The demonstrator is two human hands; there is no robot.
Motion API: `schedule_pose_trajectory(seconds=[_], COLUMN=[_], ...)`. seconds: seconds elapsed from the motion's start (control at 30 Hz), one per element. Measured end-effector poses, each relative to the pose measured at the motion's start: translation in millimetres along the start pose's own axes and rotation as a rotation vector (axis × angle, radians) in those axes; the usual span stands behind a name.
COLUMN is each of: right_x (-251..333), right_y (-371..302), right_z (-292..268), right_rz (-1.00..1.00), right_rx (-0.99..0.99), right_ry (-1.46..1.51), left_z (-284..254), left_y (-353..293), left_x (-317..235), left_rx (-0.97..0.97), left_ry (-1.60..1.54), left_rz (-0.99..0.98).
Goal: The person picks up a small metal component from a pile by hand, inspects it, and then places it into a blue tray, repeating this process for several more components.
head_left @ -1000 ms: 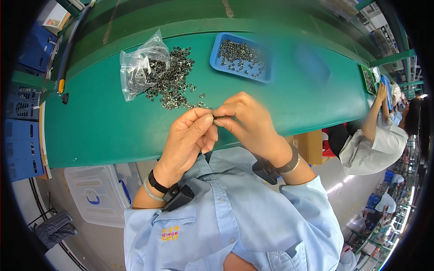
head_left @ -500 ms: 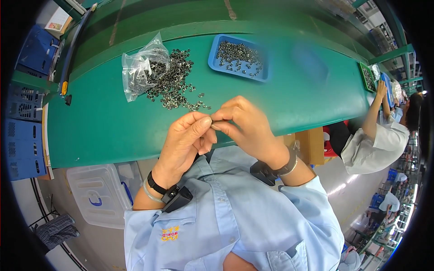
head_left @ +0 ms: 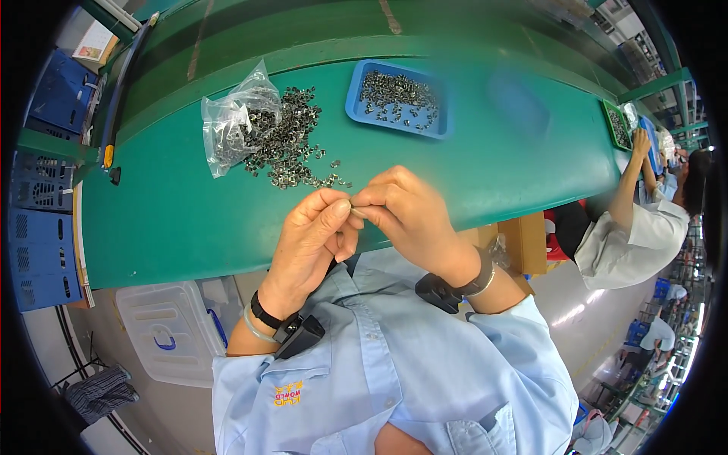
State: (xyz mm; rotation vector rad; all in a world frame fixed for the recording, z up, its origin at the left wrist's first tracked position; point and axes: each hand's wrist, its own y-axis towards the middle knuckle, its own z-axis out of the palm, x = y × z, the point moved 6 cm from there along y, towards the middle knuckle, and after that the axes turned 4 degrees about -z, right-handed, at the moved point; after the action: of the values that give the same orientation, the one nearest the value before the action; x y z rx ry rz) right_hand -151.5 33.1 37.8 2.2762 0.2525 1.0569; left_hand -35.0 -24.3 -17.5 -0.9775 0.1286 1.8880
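Pinching at the near table edge: left hand [head_left: 312, 239] and right hand [head_left: 413, 216] met fingertip to fingertip, fingers clamped together on 1 small metal part [head_left: 353, 208], barely visible between the tips. Exact shape of the part could not be told; too small and mostly covered.

Part sat at the centre of view, above the green table [head_left: 182, 220], well short of the other things.

At 11 o'clock from the hands: loose heap of like metal parts [head_left: 292, 148] spilling from a clear plastic bag [head_left: 231, 121], a thin trail of strays running toward the hands. At 12 o'clock: blue tray [head_left: 436, 125] holding more of the same parts. At 2 o'clock, well apart: another person [head_left: 633, 235] in white, reaching to the table.

Handling judgement: part looked light, stiff, smooth metal, likely slippery and easy to drop or flick away. Unlikely to be fragile. Best held by the tips of thumb and forefinger on opposite edges, as here, with both hands close so a slip lands on the table, not the floor.
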Motion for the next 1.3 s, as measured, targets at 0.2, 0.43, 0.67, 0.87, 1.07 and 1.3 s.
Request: schedule_pose_trajectory(seconds=[0.2, 0.43, 0.67, 0.87, 1.07, 1.3], right_x=[0, 2, 4, -1, 3, 6], right_y=[2, 2, -2, -8, -6, -5], right_z=[1, 3, 3, 3, -4, -5], right_rz=[0.001, 0.010, 0.035, -0.024, 0.011, 0.043], right_rx=[0.008, 0.029, 0.036, 0.020, -0.013, -0.033], right_ry=[-0.005, 0.005, 0.041, -0.037, 0.103, 0.175], left_z=[0, -6, -2, -3, 8, 12], left_y=[-1, 3, 3, 0, -6, -6], left_x=[-3, 3, 13, 5, 1, 9], left_rx=[0.033, 0.078, 0.205, -0.033, 0.104, 0.212], left_ry=[0.006, -0.077, -0.220, 0.107, -0.071, -0.202], left_rz=[-0.016, -0.032, -0.028, -0.026, -0.029, -0.045])
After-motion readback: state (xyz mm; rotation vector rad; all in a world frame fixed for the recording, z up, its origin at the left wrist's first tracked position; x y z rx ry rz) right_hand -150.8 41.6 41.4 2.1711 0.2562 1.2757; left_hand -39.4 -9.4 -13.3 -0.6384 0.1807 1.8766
